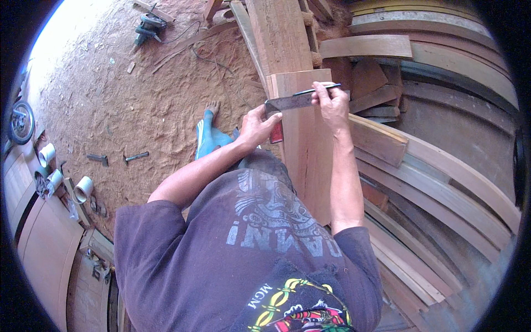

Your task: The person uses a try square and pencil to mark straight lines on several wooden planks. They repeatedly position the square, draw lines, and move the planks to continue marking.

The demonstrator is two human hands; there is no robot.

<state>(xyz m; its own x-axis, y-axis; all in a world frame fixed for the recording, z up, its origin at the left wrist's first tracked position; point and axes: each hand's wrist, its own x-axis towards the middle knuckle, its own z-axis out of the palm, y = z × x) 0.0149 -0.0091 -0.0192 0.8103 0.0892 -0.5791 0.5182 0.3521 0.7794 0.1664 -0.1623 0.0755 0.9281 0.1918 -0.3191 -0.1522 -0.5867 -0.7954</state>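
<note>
A reddish wooden board (307,149) lies in front of me, its far end near the picture's middle. A metal try square (290,102) with a red stock lies across that end. My left hand (257,126) presses the square against the board's left edge. My right hand (331,102) grips a dark pencil (315,89), its tip resting on the board along the square's blade. My foot in a blue sandal (209,135) stands on the sawdust floor beside the board.
Sawdust covers the floor (127,105). A power tool (148,26) with its cord lies at the far left. Long planks (279,33) stretch away ahead. Curved wooden strips (442,182) are stacked at the right. White pipe pieces (83,189) and small tools lie at the left.
</note>
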